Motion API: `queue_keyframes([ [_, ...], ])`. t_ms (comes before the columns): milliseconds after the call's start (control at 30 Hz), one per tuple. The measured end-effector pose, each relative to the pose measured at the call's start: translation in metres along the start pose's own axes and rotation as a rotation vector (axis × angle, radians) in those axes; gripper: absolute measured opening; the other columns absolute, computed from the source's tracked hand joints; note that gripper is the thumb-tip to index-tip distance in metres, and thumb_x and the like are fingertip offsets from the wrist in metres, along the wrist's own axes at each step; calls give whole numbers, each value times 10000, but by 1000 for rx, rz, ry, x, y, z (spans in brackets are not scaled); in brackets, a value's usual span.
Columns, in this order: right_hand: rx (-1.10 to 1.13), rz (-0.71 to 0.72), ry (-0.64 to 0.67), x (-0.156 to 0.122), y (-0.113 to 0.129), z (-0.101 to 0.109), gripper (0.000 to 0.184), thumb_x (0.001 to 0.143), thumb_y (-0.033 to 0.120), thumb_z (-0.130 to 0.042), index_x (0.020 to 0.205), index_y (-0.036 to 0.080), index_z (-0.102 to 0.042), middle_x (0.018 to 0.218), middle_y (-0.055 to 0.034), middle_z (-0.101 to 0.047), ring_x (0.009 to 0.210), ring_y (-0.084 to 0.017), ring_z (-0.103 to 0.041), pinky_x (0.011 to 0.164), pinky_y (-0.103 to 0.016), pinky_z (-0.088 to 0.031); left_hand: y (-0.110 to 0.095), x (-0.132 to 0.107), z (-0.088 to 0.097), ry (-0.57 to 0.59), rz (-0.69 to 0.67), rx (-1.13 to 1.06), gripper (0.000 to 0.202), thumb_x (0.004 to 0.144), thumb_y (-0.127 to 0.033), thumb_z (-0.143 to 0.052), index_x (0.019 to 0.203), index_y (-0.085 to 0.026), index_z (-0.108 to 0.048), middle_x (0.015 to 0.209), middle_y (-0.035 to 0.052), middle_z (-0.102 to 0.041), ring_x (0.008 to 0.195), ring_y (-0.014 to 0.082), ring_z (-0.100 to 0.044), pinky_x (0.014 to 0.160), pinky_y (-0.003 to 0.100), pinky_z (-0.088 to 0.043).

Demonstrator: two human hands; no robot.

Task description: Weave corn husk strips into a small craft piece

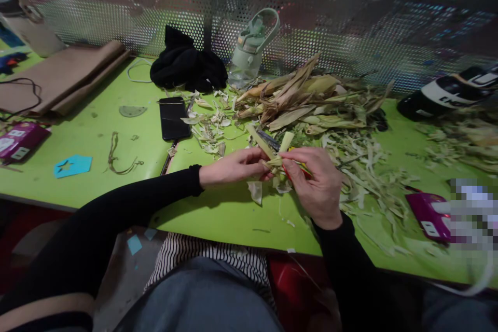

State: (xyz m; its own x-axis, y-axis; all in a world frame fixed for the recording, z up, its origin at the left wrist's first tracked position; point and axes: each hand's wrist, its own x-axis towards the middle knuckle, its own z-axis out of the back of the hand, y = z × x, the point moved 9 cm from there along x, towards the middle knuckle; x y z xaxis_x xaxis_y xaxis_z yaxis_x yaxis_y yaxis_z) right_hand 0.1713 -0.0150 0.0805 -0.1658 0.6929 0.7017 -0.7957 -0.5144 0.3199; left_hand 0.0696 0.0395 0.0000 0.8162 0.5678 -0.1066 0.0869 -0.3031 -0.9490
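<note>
Folded strips of pale corn husk (287,142) cross one another between my two hands above the green table (218,212). My left hand (239,167) is closed, pinching the husk from the left with thumb and fingers. From the other side my right hand (317,184) grips the same piece with thumb and forefinger. Just behind my fingers lies a tool with dark metal parts (268,139) and some red and yellow, mostly covered, perhaps scissors. A loose husk scrap (255,192) rests below my left fingertips.
A heap of dried corn husks (299,96) lies behind my hands, with shredded strips (369,176) to the right. Around them are a phone (172,118), black cloth (187,65), a green bottle (249,49), a black bottle (439,94) and purple packets (428,216). A perforated metal screen (330,15) stands behind.
</note>
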Motion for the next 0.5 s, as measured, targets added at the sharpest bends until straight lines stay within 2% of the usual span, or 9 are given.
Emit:
queue_keyframes([
  [133, 19, 45, 33, 1, 5, -6, 132, 902, 153, -631, 988, 247, -665, 928, -42, -731, 879, -217, -668, 804, -393, -513, 2, 1, 1, -8, 3, 22, 80, 922, -192, -605, 935, -113, -597, 873, 40, -685, 823, 114, -644, 885, 331, -504],
  [233, -42, 77, 58, 0, 8, -9, 125, 895, 147, -636, 976, 240, -654, 932, -52, -726, 875, -222, -666, 796, -397, -504, 3, 1, 1, 11, -5, -2, 131, 929, -186, -595, 1036, -110, -596, 923, 48, -683, 873, 122, -658, 916, 345, -508],
  [300, -93, 100, 90, 0, 10, -13, 103, 898, 153, -635, 960, 233, -654, 929, -58, -722, 878, -228, -664, 794, -405, -499, 3, 2, 0, 44, -17, 19, 131, 940, -186, -576, 1037, -104, -609, 951, 60, -678, 893, 127, -660, 921, 347, -510],
  [500, -59, 181, 185, -3, 15, -20, 107, 909, 146, -620, 972, 193, -692, 936, -81, -700, 865, -220, -652, 767, -390, -518, 8, 2, -3, 67, -32, 134, 190, 964, -166, -512, 1112, -91, -606, 965, 74, -665, 873, 119, -638, 864, 312, -513],
])
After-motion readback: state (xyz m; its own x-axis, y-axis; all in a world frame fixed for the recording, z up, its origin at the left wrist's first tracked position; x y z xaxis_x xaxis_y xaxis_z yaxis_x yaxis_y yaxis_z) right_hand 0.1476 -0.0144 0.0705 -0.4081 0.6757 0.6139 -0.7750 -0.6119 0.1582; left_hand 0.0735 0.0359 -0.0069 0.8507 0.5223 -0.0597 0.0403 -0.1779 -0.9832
